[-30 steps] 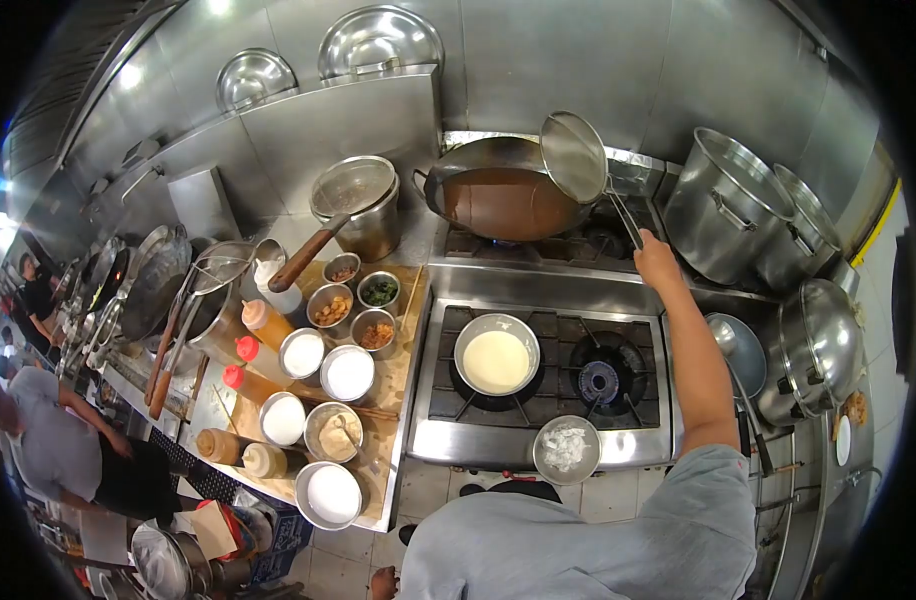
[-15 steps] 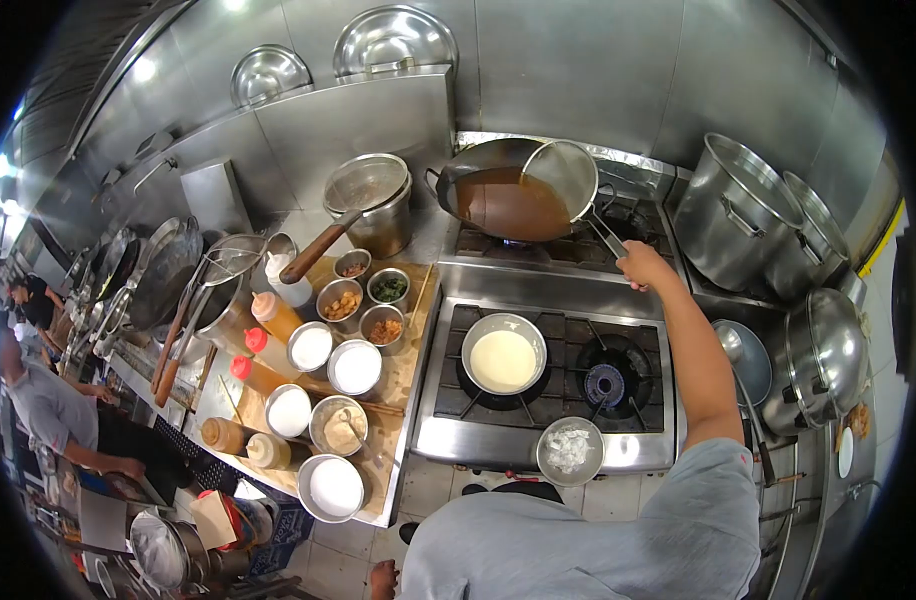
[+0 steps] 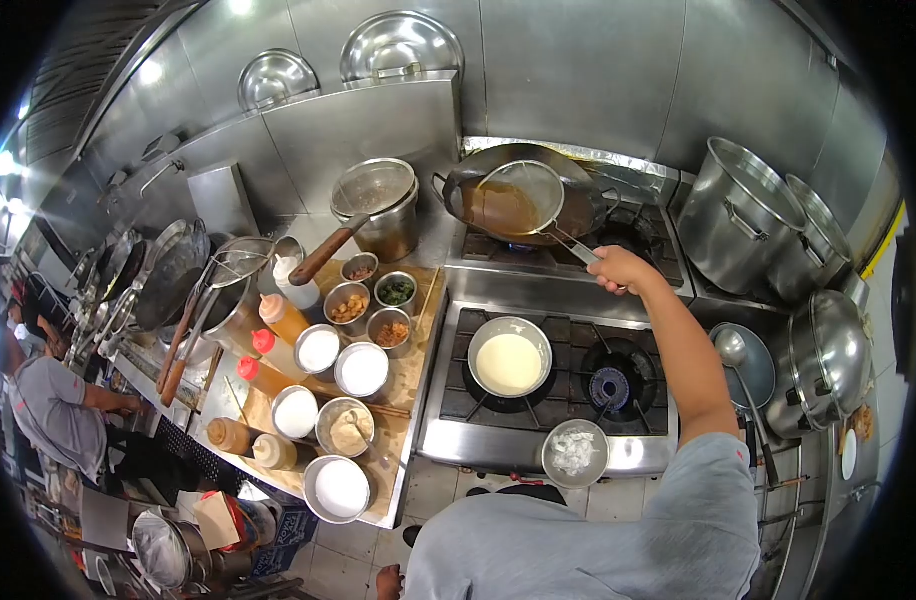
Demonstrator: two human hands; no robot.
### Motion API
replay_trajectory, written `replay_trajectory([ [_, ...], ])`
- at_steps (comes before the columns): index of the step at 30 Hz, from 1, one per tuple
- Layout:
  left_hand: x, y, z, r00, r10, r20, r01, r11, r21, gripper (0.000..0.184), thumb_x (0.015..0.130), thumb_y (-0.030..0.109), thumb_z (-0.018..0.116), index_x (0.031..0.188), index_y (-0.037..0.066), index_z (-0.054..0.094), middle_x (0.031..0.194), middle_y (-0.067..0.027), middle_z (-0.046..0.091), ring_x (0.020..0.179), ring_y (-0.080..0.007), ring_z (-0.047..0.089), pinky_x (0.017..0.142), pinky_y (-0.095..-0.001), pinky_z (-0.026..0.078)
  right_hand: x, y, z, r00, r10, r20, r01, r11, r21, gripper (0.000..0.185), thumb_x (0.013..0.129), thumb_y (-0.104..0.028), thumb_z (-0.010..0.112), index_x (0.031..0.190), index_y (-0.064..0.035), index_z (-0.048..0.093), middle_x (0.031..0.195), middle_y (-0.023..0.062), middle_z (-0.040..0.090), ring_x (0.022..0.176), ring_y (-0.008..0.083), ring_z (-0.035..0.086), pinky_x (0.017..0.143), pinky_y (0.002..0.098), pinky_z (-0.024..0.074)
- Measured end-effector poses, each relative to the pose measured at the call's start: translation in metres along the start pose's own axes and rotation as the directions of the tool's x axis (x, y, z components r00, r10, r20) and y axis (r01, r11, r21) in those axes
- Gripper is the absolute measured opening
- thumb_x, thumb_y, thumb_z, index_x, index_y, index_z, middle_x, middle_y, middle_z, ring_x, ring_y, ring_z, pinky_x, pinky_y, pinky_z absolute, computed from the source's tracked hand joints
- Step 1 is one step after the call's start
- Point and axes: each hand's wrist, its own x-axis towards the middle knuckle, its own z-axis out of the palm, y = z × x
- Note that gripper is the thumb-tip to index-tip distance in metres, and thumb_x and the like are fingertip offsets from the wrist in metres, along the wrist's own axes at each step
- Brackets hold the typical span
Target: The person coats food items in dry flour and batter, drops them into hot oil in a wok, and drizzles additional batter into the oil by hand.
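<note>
Above the stove (image 3: pixel 538 438), my right grip (image 3: pixel 621 271) is closed around the strainer (image 3: pixel 523 190), which overlaps the brown liquid (image 3: pixel 576 212) in the wok (image 3: pixel 584 182); if it dips, I cannot tell. I judge this step is handling the strainer there, and the next move calls for a steady wrist. My left grip (image 3: pixel 389 582) is low, its state unclear. Leftward, the desk (image 3: pixel 402 372) carries bowls (image 3: pixel 362 370); a steel wall (image 3: pixel 578 80) stands behind.

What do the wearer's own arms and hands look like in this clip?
The right arm comes out of a short grey sleeve with a small red mark near its hem. No watch or bracelet shows on it, and the right hand is ungloved. The left hand, only partly in view at the bottom edge, also looks gloveless; its sleeve can't be made out.
</note>
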Motion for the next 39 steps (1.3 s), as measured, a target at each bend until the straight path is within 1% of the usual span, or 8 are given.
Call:
replay_trajectory([
  [6, 0.003, 0.0, -0.002, 1.0, 0.005, -0.003, -0.005, 1.0, 0.006, 0.026, 0.077, 0.028, 0.054, 0.086, 0.006, 0.063, 0.074, -0.0168, 0.061, 0.073, -0.0363, 0.06, 0.064, -0.0477, 0.047, 0.001, -0.002, 0.006, 0.995, -0.013, 0.101, -0.006, 0.983, 0.186, 0.007, 0.087, -0.013, 0.054, 0.091, -0.009, 0.049, 0.059, -0.0041, 0.044, 0.04, 0.0024, 0.035, 0.036, 0.0211, 0.0243],
  [9, 0.005, 0.0, -0.003, 1.0, 0.006, -0.002, -0.006, 1.0, 0.008, 0.026, 0.077, 0.028, 0.054, 0.086, 0.006, 0.063, 0.074, -0.0168, 0.061, 0.073, -0.0363, 0.06, 0.064, -0.0477, 0.047, 0.005, -0.002, 0.009, 0.987, -0.025, 0.158, -0.017, 0.966, 0.259, 0.007, 0.088, -0.013, 0.053, 0.09, -0.013, 0.047, 0.054, -0.0069, 0.039, 0.038, 0.0013, 0.03, 0.034, 0.0199, 0.02],
  [15, 0.006, 0.0, -0.005, 1.0, 0.012, -0.002, -0.012, 1.0, 0.014, 0.026, 0.077, 0.028, 0.054, 0.086, 0.006, 0.063, 0.074, -0.0168, 0.06, 0.072, -0.0363, 0.06, 0.063, -0.0477, 0.047, 0.008, 0.001, 0.008, 0.978, -0.028, 0.206, -0.05, 0.929, 0.367, 0.012, 0.089, -0.014, 0.054, 0.097, -0.0153, 0.045, 0.053, -0.0078, 0.037, 0.037, 0.0009, 0.029, 0.034, 0.0191, 0.0188],
  [18, 0.007, 0.001, -0.005, 1.0, 0.013, -0.003, -0.013, 1.0, 0.014, 0.026, 0.077, 0.028, 0.054, 0.086, 0.006, 0.063, 0.074, -0.0168, 0.06, 0.072, -0.0362, 0.06, 0.063, -0.0477, 0.047, 0.003, 0.002, 0.008, 0.979, -0.048, 0.196, -0.035, 0.917, 0.396, 0.012, 0.088, -0.014, 0.054, 0.083, -0.0156, 0.043, 0.054, -0.0079, 0.037, 0.039, 0.0006, 0.029, 0.035, 0.0197, 0.0185],
  [27, 0.006, 0.001, -0.007, 1.0, 0.024, 0.003, -0.024, 0.999, 0.021, 0.026, 0.077, 0.028, 0.054, 0.086, 0.006, 0.063, 0.074, -0.0168, 0.06, 0.072, -0.0362, 0.06, 0.063, -0.0476, 0.047, -0.003, 0.014, 0.007, 0.974, -0.1, 0.205, -0.018, 0.863, 0.505, 0.012, 0.088, -0.013, 0.056, 0.091, -0.014, 0.045, 0.055, -0.0082, 0.038, 0.038, 0.0004, 0.029, 0.035, 0.0198, 0.0188],
  [33, 0.008, 0.001, -0.007, 0.999, 0.031, -0.006, -0.031, 0.999, 0.028, 0.025, 0.077, 0.028, 0.054, 0.086, 0.006, 0.063, 0.073, -0.0169, 0.06, 0.071, -0.0361, 0.06, 0.062, -0.0476, 0.047, -0.019, 0.009, 0.005, 0.981, -0.121, 0.151, 0.031, 0.868, 0.496, 0.011, 0.088, -0.014, 0.055, 0.093, -0.0133, 0.045, 0.055, -0.0082, 0.038, 0.038, 0.0006, 0.029, 0.036, 0.0199, 0.0199],
  [36, 0.007, 0.001, -0.006, 0.999, 0.039, -0.009, -0.039, 0.999, 0.031, 0.025, 0.077, 0.028, 0.054, 0.085, 0.006, 0.063, 0.073, -0.0169, 0.06, 0.071, -0.0361, 0.06, 0.062, -0.0476, 0.047, -0.03, 0.002, 0.001, 0.991, -0.122, 0.058, 0.079, 0.87, 0.487, 0.01, 0.088, -0.014, 0.054, 0.094, -0.0131, 0.047, 0.055, -0.0081, 0.038, 0.039, 0.0009, 0.029, 0.036, 0.0199, 0.0203],
  [39, 0.008, 0.001, -0.005, 0.999, 0.045, -0.016, -0.045, 0.999, 0.031, 0.025, 0.077, 0.028, 0.054, 0.085, 0.006, 0.063, 0.073, -0.0169, 0.06, 0.071, -0.0361, 0.06, 0.062, -0.0476, 0.047, -0.03, 0.002, -0.006, 0.99, -0.141, 0.016, 0.12, 0.891, 0.439, 0.024, 0.088, -0.014, 0.052, 0.112, -0.0108, 0.048, 0.055, -0.0074, 0.039, 0.038, 0.0013, 0.029, 0.035, 0.0192, 0.0213],
])
